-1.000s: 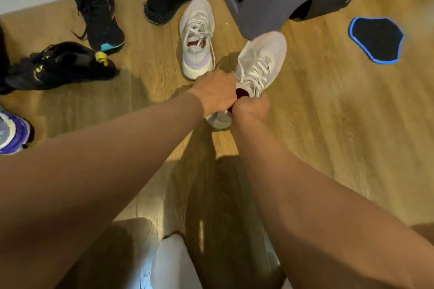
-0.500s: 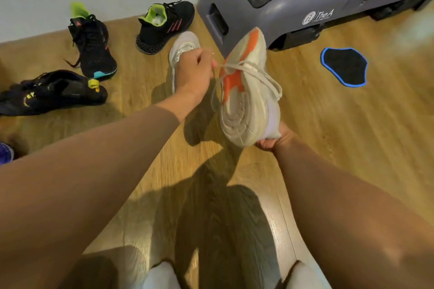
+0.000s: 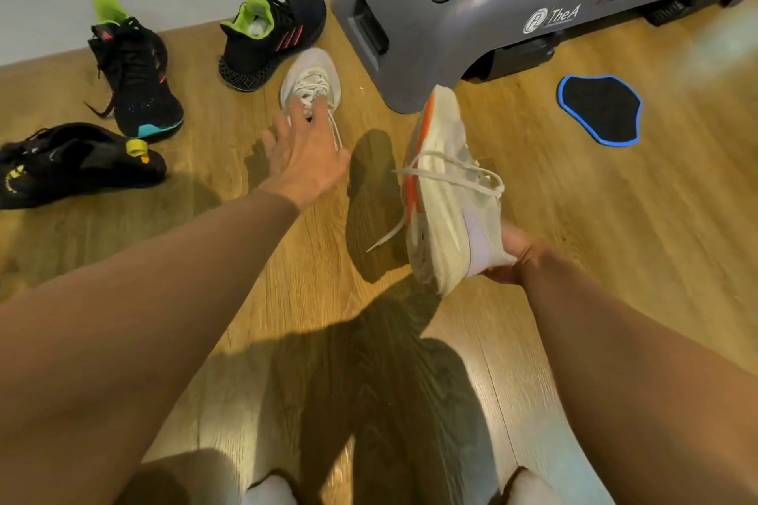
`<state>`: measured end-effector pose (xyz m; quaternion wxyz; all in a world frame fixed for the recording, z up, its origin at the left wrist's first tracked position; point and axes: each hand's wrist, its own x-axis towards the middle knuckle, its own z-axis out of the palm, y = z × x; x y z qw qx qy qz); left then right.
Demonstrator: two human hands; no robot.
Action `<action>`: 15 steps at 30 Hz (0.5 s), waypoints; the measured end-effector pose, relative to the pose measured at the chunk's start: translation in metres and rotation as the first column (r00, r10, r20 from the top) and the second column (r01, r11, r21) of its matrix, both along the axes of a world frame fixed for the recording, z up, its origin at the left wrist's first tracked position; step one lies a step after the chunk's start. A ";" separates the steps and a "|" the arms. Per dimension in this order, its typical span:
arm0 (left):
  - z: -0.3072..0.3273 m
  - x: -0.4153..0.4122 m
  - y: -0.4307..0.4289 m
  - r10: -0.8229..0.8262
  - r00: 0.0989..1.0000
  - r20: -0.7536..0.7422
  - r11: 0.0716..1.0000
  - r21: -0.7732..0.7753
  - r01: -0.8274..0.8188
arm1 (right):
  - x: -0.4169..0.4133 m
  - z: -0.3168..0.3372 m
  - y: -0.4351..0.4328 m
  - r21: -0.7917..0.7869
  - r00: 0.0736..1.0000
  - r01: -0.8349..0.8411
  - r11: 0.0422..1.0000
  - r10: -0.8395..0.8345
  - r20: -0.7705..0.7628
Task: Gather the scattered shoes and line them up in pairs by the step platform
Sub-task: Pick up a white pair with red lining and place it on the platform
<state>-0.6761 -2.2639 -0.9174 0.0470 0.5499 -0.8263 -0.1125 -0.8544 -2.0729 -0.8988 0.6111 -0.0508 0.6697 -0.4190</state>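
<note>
Right hand [image 3: 516, 256] is curled round the heel of a white mesh running shoe with an orange-streaked sole [image 3: 447, 193], held up off the wooden floor [image 3: 615, 242], sole turned left, laces dangling. Left hand [image 3: 305, 152] is spread wide, fingertips over the laces of the matching white lace-up shoe [image 3: 313, 74], which lies flat just beside the grey plastic step platform [image 3: 471, 16]. Can't tell if they actually touch.

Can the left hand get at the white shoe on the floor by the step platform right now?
Probably yes. The left hand is open, fingers spread right over the white shoe at its laces, with nothing between them. The step platform and a black shoe flank it but leave its top clear.
</note>
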 end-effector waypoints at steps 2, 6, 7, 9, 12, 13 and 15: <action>-0.009 -0.004 -0.018 0.115 0.993 -0.001 0.975 0.189 -0.113 | -0.007 -0.010 0.003 -0.010 0.997 -0.070 0.997 0.070 -0.036; -0.031 -0.004 -0.033 0.198 0.978 -0.061 0.950 0.257 -0.177 | -0.019 -0.024 0.006 0.027 0.991 -0.107 0.994 0.108 -0.073; -0.034 -0.001 -0.035 0.205 0.973 -0.104 0.960 0.217 -0.179 | -0.020 -0.026 0.007 0.015 0.989 -0.119 0.993 0.119 -0.084; -0.037 0.007 -0.039 0.265 0.921 -0.285 0.951 0.235 -0.201 | -0.024 -0.031 0.006 0.011 0.987 -0.140 0.990 0.140 -0.074; -0.029 0.027 -0.040 0.586 0.538 -0.606 0.771 0.621 -0.141 | -0.024 -0.032 0.002 0.033 0.991 -0.086 0.996 0.089 -0.101; -0.024 0.034 -0.040 0.677 0.423 -0.603 0.687 0.724 -0.068 | -0.024 -0.031 0.001 0.044 0.990 -0.086 0.995 0.091 -0.111; -0.015 0.049 -0.038 0.789 0.298 -0.537 0.541 0.838 0.078 | -0.022 -0.033 0.002 0.045 0.987 -0.098 0.994 0.103 -0.125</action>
